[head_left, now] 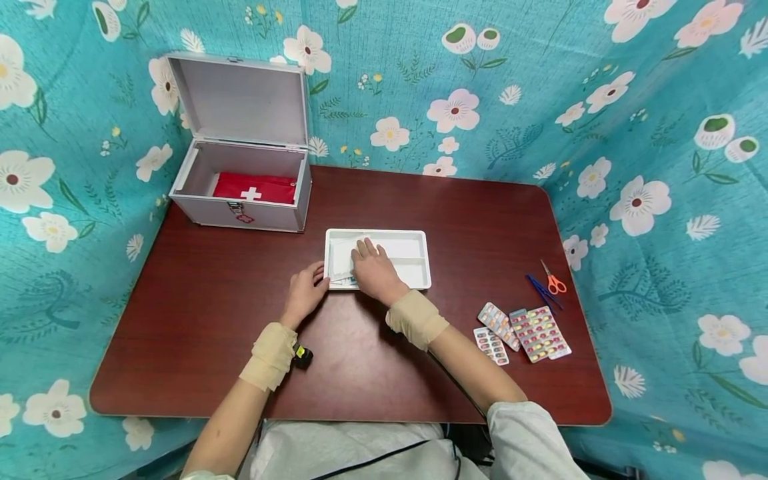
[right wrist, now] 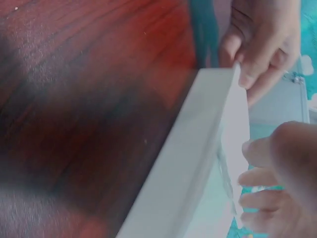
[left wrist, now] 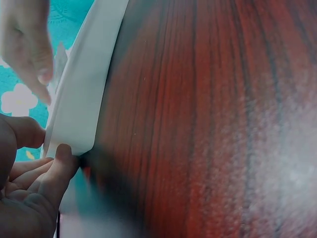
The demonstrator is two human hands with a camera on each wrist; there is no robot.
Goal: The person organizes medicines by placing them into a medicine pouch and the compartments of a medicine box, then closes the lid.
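A white tray (head_left: 408, 247) sits near the middle of the head view, flat on the dark red-brown desk (head_left: 198, 320). White packets (head_left: 342, 257) lie in its left part, and a low divider shows in the right part.

The left hand (head_left: 305, 288) is at the tray's lower-left corner; its grip pinches that corner, with the thumb at the rim and fingers against the outer wall, as the left wrist view shows at its lower left. The right hand (head_left: 375, 273) reaches over the tray's near edge, its grip loosely spread, fingers extended over the packets; how firmly they press, I cannot tell. Both wrists wear tan wraps (head_left: 418, 319).

In the upper left of the frame stands a silver case (head_left: 207, 212), lid raised, holding a red pouch (head_left: 228, 185) marked with a white cross. Toward the lower right, several blister packs (head_left: 540, 333) lie close together, some overlapping. Just above them are blue tweezers (head_left: 542, 289) and scissors (head_left: 557, 286) with orange handles, side by side. Behind the desk hangs a teal curtain (head_left: 402, 67) printed with flowers.
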